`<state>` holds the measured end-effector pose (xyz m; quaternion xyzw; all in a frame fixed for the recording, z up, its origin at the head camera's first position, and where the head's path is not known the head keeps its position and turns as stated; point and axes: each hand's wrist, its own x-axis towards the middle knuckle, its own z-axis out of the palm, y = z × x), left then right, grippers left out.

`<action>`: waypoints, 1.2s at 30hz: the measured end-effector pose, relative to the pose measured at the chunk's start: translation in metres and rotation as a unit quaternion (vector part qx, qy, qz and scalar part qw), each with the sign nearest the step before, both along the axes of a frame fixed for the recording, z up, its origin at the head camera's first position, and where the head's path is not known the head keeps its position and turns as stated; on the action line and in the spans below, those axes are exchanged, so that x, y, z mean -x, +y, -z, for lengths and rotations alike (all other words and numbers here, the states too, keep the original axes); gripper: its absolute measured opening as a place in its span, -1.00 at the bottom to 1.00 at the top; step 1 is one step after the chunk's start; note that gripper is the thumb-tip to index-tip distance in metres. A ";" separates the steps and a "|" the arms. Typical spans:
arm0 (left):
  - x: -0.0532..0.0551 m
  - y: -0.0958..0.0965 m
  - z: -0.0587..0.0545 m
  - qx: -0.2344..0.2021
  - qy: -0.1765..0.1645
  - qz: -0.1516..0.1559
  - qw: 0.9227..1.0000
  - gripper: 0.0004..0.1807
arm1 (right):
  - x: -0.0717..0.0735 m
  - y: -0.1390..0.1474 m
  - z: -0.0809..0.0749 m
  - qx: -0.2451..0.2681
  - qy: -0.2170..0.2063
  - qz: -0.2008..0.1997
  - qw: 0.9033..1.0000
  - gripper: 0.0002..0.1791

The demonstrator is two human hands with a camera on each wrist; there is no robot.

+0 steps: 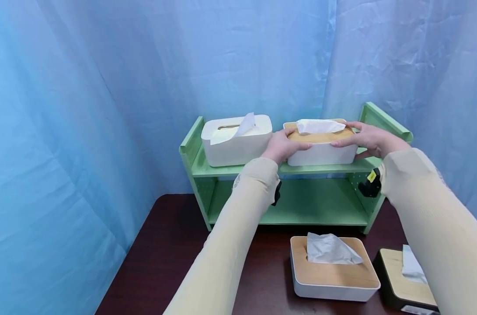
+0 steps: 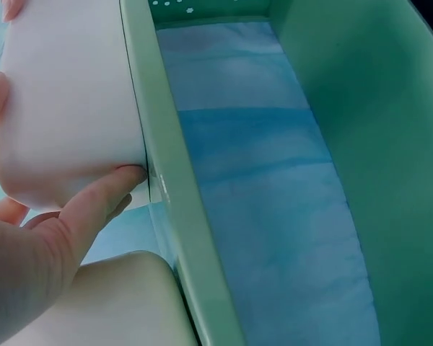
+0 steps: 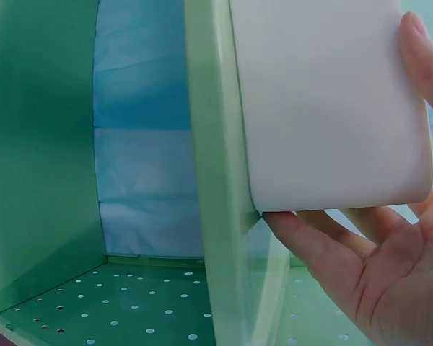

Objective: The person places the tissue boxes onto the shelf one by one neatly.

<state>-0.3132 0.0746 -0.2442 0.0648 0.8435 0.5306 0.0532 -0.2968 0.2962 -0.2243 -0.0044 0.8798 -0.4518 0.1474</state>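
Tissue box (image 1: 321,155) with a wooden lid (image 1: 321,138) sits on the top shelf (image 1: 321,169) of a green rack (image 1: 313,203), clamped at both ends: a person's left hand (image 1: 283,145) holds one end, thumb against the upper front edge, while the right hand (image 1: 374,139) grips the other, thumb at the upper edge and fingers along the end. A white tissue (image 1: 321,126) pokes up between the two thumbs. Just beside the left hand, on the same shelf, stands an all-white box (image 1: 236,151), its paper sheet (image 1: 244,127) flopping forward. Below the grip, on a dark table (image 1: 163,249), rest a second wood-topped box (image 1: 336,275) and a dark-sided box (image 1: 397,273), partly hidden by the right sleeve (image 1: 423,210). Blue curtains (image 1: 222,57) hang behind the hands.
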 end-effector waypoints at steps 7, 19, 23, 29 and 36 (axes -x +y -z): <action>0.002 0.001 0.000 0.017 0.012 -0.001 1.000 -0.21 | 0.000 -0.002 0.001 0.003 0.014 0.015 1.000 0.21; -0.005 0.002 0.000 0.048 0.035 0.000 0.998 -0.21 | -0.002 -0.003 0.001 -0.002 0.022 0.031 0.999 0.19; -0.006 0.001 0.005 0.065 0.052 0.002 0.997 -0.20 | -0.004 -0.004 0.002 -0.013 0.031 0.031 0.999 0.20; -0.007 -0.006 0.017 0.021 0.079 0.016 0.997 -0.18 | -0.011 -0.008 0.007 -0.038 0.085 0.038 0.995 0.21; -0.010 -0.018 0.034 -0.018 0.129 0.032 0.991 -0.22 | -0.025 -0.011 0.029 -0.053 0.157 0.073 0.984 0.22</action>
